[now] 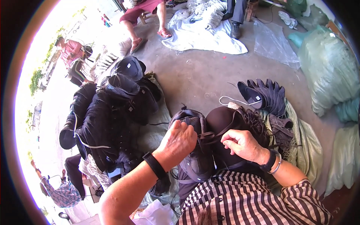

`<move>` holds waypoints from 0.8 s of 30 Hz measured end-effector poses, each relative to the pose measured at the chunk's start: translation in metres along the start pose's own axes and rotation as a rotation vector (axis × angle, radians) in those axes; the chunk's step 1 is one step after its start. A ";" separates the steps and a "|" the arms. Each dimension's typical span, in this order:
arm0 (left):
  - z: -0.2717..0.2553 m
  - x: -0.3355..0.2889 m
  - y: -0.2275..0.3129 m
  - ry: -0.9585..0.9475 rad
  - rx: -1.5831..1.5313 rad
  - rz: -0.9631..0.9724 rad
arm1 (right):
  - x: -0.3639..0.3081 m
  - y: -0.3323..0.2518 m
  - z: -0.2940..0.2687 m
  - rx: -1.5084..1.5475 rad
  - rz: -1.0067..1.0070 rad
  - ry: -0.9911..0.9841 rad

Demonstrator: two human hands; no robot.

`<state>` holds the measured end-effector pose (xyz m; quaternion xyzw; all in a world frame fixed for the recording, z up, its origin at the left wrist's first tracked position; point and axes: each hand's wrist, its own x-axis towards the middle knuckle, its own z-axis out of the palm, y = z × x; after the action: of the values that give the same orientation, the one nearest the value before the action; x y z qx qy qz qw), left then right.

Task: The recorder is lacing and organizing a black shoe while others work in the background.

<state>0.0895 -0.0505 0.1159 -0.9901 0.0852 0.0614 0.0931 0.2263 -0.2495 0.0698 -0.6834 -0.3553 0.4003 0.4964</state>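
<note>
A dark lace-up shoe point(198, 153) lies over the wearer's lap, its long axis running away from the body, with one rounded, mesh-covered end close to the striped shirt point(228, 195) and the other beyond the hands. The left hand point(178, 139) is the nearer one: it is directly above the shoe's left side and covers part of it. Its fingers are curled in tightly toward the palm, but I cannot tell whether they pinch anything. The right hand point(243, 145) is to the right of the shoe, in front of the dark-clothed right knee point(225, 118), so the shoe lies to the left of its fingers. Those fingers are bent, with the thumb drawn close to the forefinger; whether a strand is caught between them is too small to tell. A dark lace point(205, 135) shows in the gap between the hands, running crosswise to the shoe's length, from the shoe's upper toward the right.

To the left is a large heap of black shoes point(99, 116) with a white cord point(92, 145) across it. Beyond the right knee are a bunch of dark laces point(257, 118) and a row of dark shoe parts point(268, 95) nested together, near a pale green sack point(309, 150). A bulging green plastic bag point(328, 71) stands farther right.
</note>
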 end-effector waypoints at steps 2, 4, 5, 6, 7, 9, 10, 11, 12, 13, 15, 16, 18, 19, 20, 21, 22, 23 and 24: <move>0.004 0.003 -0.006 0.016 -0.054 -0.014 | 0.004 0.006 0.001 -0.082 -0.055 -0.014; 0.002 0.001 -0.010 0.034 -0.052 -0.009 | 0.007 0.012 0.004 -0.053 -0.035 -0.020; 0.002 0.001 -0.009 0.048 -0.066 0.006 | 0.006 0.013 0.004 -0.023 0.006 -0.023; 0.000 -0.003 -0.011 0.065 -0.101 -0.038 | 0.004 0.007 0.002 -0.044 0.001 -0.026; -0.002 -0.005 -0.014 0.068 -0.103 -0.036 | 0.005 0.008 0.000 -0.047 0.003 -0.024; -0.005 -0.012 -0.014 0.062 -0.129 -0.089 | 0.005 0.011 0.001 0.082 0.026 -0.014; -0.004 -0.013 -0.010 0.104 -0.149 -0.103 | 0.004 0.008 -0.001 0.072 0.040 -0.042; -0.001 -0.014 -0.010 0.104 -0.148 -0.105 | 0.007 0.003 -0.003 0.071 0.038 -0.044; 0.005 -0.017 -0.008 0.145 -0.225 -0.199 | 0.009 -0.003 -0.002 0.146 0.078 -0.124; 0.009 -0.018 -0.007 0.186 -0.303 -0.293 | 0.012 -0.009 -0.001 0.221 0.118 -0.205; 0.004 -0.022 -0.003 0.182 -0.304 -0.334 | 0.015 -0.027 0.009 0.356 0.144 -0.297; 0.005 -0.022 -0.002 0.182 -0.359 -0.381 | 0.019 -0.032 0.015 0.328 0.101 -0.300; 0.009 -0.021 0.000 0.168 -0.440 -0.435 | 0.027 -0.039 0.022 0.219 0.099 -0.346; 0.007 -0.021 0.000 0.168 -0.442 -0.436 | 0.030 -0.039 0.025 0.218 0.101 -0.346; 0.005 -0.021 0.001 0.125 -0.440 -0.455 | 0.033 -0.038 0.029 0.183 0.150 -0.350; 0.003 -0.021 0.001 0.083 -0.439 -0.472 | 0.034 -0.037 0.032 0.147 0.199 -0.352; 0.002 -0.021 0.000 0.083 -0.442 -0.475 | 0.034 -0.038 0.034 0.166 0.207 -0.345; 0.003 -0.021 -0.001 0.069 -0.462 -0.481 | 0.033 -0.037 0.036 0.164 0.210 -0.351; 0.003 -0.022 -0.002 0.056 -0.482 -0.486 | 0.031 -0.035 0.039 0.188 0.180 -0.322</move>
<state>0.0684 -0.0442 0.1158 -0.9763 -0.1675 0.0284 -0.1339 0.2015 -0.1983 0.0899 -0.5904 -0.3285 0.5785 0.4570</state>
